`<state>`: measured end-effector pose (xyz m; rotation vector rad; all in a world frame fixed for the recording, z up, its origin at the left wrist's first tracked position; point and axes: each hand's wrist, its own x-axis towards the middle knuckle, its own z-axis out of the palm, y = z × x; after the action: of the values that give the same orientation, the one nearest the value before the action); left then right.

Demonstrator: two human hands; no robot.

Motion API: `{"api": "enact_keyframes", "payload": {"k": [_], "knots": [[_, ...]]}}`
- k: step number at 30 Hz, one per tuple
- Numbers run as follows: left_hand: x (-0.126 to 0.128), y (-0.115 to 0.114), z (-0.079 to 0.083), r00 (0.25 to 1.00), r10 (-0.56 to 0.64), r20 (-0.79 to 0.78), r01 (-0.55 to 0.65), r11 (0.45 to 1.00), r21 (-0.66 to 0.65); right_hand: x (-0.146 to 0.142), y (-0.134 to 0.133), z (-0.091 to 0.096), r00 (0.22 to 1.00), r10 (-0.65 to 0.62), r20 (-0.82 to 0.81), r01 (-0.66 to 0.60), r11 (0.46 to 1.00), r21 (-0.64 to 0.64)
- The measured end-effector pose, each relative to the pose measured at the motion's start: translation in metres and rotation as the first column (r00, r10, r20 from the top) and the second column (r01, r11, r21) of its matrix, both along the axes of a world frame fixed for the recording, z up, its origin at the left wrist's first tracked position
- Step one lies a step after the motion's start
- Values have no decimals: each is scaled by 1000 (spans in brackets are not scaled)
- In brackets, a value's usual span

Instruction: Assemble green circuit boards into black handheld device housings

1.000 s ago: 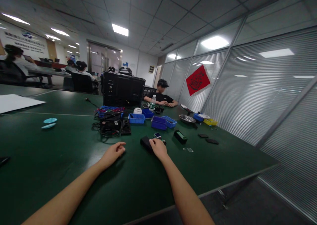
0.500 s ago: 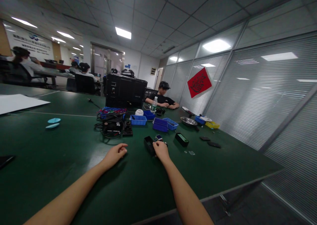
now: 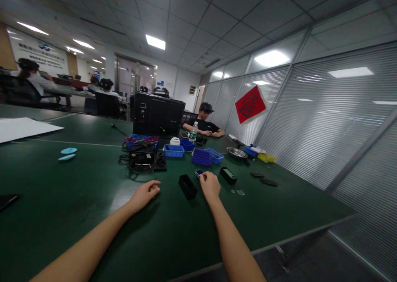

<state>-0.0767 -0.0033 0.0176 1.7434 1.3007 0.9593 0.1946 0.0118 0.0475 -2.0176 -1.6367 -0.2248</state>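
A person's right hand (image 3: 211, 186) reaches to a small dark-screened watch (image 3: 197, 173) on a green surface (image 3: 173, 236), fingertips drawn close to its near edge; whether the grip is clamped on it cannot be told. The watch lies just beyond an open-topped black box (image 3: 191, 195), which stands between the two hands. The left hand (image 3: 144, 197) rests low over the surface to the left of the box, its fingers loosely bent, the grip slack and a little apart. To the right of the right hand stands a green-lined black case (image 3: 231, 180).

Lettering is plentiful but mostly illegible. A red poster (image 3: 249, 104) on the glass partition carries black brush-style writing, too stylized to make out. At far left, a wall sign (image 3: 41, 56) shows rows of dark characters beneath a blue logo, too small to read. A clear bottle (image 3: 193, 132) bears a green label, its print blurred. Behind the left hand, a black power unit (image 3: 140, 161) has a pale sticker (image 3: 149, 155), likewise unreadable. A person (image 3: 204, 125) in black sits across the surface.
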Motion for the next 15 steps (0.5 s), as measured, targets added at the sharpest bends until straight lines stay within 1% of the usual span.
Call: {"api": "enact_keyframes", "payload": {"k": [1,2,4,6,9,12,15], "knots": [[0,0,1,1000,0,-4,0,1000,0,5,2,-2,1000,-2,22,1,1000,25],[0,-1,1,1000,-2,-8,2,1000,0,9,4,-4,999,-3,39,2,1000,23],[0,-1,0,1000,-5,-8,5,1000,4,16,10,-11,999,-1,43,3,999,-53],[-1,0,-1,1000,-6,-6,6,1000,8,21,16,-18,1000,17,11,-15,991,-132],[-1,1,-3,1000,-11,-9,11,1000,10,25,23,-24,996,31,-80,-45,982,-183],[-1,1,-2,1000,-14,-13,14,1000,8,29,26,-24,988,-9,-152,-25,975,-222],[0,-1,0,1000,-9,-14,9,1000,7,33,25,-19,989,-53,-139,21,975,-221]]}}
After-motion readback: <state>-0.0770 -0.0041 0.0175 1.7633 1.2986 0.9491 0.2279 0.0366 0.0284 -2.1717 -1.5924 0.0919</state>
